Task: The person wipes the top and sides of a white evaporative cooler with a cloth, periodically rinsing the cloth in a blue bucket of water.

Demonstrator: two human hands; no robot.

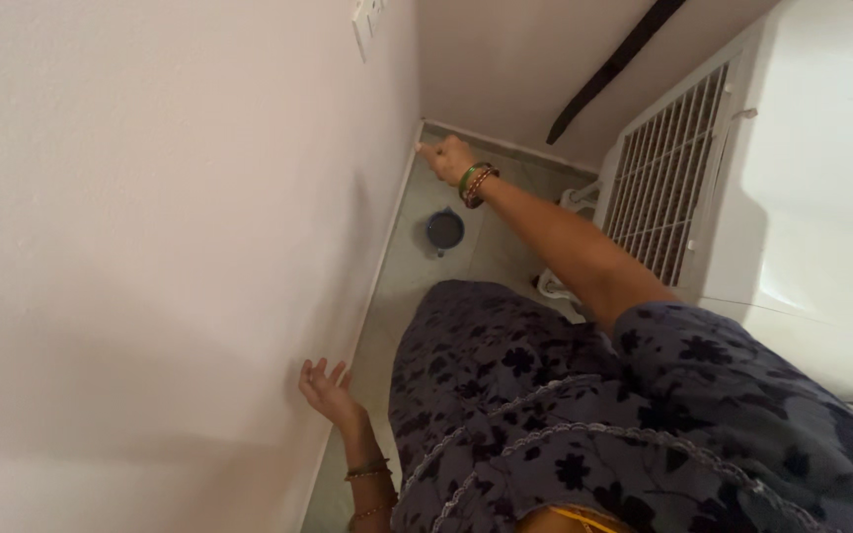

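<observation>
Reaching right hand [446, 158] (loosely closed, empty) touches wall [150, 217]; left hand [323, 385] open, empty, beside wall.

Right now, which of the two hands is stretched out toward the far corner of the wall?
The right hand, arm fully extended, with green and beaded bangles on its wrist. The left hand hangs low beside the wall, fingers spread.

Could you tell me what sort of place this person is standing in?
Probably a room corner in a home. A plain painted wall meets a tiled floor with a skirting strip, a white air cooler with a grille stands to one side, and a small dark bowl sits on the floor.
</observation>
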